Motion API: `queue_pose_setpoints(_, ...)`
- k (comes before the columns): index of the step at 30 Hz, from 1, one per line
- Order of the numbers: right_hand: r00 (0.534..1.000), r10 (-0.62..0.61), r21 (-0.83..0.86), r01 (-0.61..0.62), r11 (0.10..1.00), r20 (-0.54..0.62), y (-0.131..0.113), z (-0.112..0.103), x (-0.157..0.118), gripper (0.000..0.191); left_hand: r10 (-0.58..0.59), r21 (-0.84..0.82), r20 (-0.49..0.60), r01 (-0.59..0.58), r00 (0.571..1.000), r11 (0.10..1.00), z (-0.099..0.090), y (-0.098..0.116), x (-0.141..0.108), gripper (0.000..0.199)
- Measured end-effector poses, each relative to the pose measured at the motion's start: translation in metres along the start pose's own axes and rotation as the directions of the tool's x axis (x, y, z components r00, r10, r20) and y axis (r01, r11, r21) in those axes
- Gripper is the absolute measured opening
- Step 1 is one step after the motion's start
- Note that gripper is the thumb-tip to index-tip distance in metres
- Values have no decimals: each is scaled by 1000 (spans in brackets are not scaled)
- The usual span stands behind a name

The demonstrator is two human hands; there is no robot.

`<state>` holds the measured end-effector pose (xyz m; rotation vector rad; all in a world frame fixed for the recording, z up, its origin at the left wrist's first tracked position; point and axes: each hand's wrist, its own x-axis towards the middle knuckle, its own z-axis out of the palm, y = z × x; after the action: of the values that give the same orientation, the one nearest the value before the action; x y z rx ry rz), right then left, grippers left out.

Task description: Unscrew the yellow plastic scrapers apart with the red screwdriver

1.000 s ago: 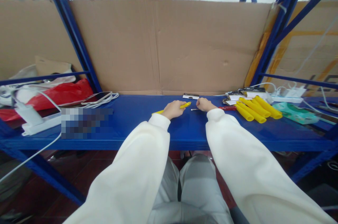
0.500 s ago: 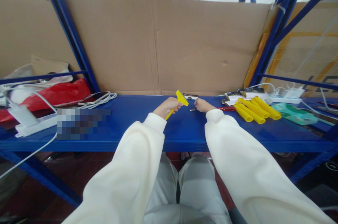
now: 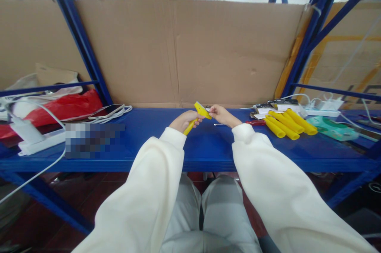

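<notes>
My left hand (image 3: pixel 186 120) is closed around the handle of a yellow scraper (image 3: pixel 201 111) with a wide, flat head that points up and to the right. My right hand (image 3: pixel 220 114) is at the right end of that head, thumb and fingers pinched together. Whatever small piece may be between those fingertips is too small to make out. Just below the right wrist, a screwdriver with a red handle (image 3: pixel 255 123) lies on the blue table (image 3: pixel 205 145), its metal shaft pointing left. A small pale and dark item (image 3: pixel 208 107) lies behind the right fingers, mostly hidden.
Several yellow tubular handles (image 3: pixel 290 123) lie at the right, beside small black-and-white boxes (image 3: pixel 264 109) and a green plastic packet (image 3: pixel 331 128). White power strips and cables lie at both sides. A red bag (image 3: pixel 71 106) is at the left. Cardboard (image 3: pixel 226 54) stands along the back.
My right hand has moved left from the tabletop to the scraper's head, its fingers now pinching there. The scraper has tilted slightly and shifted a little left in my left hand.
</notes>
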<state>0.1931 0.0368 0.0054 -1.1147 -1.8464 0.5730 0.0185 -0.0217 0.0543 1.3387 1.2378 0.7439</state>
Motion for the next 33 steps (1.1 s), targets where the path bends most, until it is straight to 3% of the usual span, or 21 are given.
queue_pose_setpoints(18,1000,-12,-95,11,995,-8,-17,3,-10,14,1,-15,-7,-1,1000,1000,-2,-2,5,21)
queue_pose_setpoints(33,997,-52,-27,51,998,-64,-15,4,-9,16,8,-29,14,-7,1000,1000,-4,-3,8,18)
